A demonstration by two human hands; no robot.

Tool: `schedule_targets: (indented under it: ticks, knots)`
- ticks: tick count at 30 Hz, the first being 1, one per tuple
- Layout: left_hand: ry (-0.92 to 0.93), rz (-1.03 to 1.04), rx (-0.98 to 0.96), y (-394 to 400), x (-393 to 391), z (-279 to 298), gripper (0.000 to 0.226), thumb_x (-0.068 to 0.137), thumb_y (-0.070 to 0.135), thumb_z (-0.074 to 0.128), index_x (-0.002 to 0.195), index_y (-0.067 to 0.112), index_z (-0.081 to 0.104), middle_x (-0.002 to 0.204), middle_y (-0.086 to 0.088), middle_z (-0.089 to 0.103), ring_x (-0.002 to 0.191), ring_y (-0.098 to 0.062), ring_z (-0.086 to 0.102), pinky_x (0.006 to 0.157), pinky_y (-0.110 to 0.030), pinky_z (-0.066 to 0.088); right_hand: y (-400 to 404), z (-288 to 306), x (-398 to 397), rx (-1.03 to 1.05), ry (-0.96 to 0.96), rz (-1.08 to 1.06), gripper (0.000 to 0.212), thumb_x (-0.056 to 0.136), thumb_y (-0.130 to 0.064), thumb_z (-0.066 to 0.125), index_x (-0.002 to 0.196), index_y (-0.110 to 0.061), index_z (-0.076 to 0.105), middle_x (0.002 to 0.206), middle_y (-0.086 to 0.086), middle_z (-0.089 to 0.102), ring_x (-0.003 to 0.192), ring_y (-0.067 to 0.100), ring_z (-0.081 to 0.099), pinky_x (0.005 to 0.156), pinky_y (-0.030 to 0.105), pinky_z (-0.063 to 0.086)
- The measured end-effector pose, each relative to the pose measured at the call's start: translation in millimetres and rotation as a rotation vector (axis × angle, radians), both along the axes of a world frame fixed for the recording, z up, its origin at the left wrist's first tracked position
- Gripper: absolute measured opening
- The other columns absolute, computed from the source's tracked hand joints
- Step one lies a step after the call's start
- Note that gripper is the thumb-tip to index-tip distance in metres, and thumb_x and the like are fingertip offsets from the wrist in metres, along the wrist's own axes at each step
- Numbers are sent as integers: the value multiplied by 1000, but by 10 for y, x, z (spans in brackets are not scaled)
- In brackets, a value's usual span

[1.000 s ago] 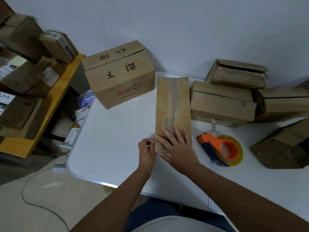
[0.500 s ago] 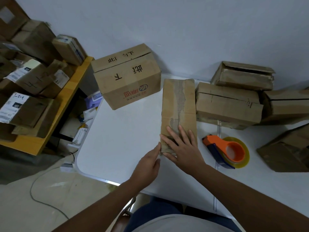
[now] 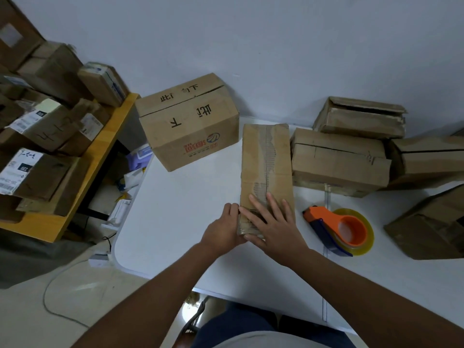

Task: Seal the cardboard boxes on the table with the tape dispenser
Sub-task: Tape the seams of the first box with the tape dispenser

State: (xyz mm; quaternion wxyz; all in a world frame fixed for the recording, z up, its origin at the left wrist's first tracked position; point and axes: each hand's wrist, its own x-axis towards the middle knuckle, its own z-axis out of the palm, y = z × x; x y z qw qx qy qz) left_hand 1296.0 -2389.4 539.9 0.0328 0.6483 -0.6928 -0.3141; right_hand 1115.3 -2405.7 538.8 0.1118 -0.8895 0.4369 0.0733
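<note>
A: where's our long box [image 3: 266, 169] at?

B: middle of the desk [image 3: 175, 212], running toward the far edge. Our right hand [image 3: 278, 227] lies flat on its near end, fingers straight. Left hand [image 3: 223, 232] pinches that end's left corner.

A: and the tape dispenser [image 3: 339, 229]?

B: untouched, just right of the box.

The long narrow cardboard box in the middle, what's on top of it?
The right hand lies flat on the long narrow cardboard box, above worn tape. What the palm covers is hidden.
</note>
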Motion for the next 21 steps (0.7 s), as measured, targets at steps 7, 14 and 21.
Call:
schedule_targets:
  ticks: [7, 14, 21]
  knots:
    - [125, -5, 70, -38, 426, 69, 53, 100, 17, 55, 149, 18, 35, 157, -2, 21, 111, -18, 61, 95, -26, 50, -182, 258, -295, 284, -612, -411, 61, 97, -57, 33, 150, -48, 7, 162, -16, 0, 150, 11, -4, 119, 43, 9]
    - [-59, 210, -102, -582, -190, 397, 75, 94, 64, 42, 152, 23, 19, 162, -13, 8, 142, -42, 26, 115, -54, 25, -7, 438, -228, 903, -906, -720, 48, 98, -49, 44, 143, -38, 32, 137, -6, 53, 111, 7, 61, 91, 28, 53]
    - [-343, -112, 54, -458, 62, 208, 123, 77, 75, 59, 150, 30, -29, 152, -18, -42, 142, -47, -30, 112, -72, -8, -1, 435, -432, 540, -842, -909, 38, 102, -32, 46, 138, -21, 46, 126, 4, 61, 104, 15, 62, 93, 42, 53]
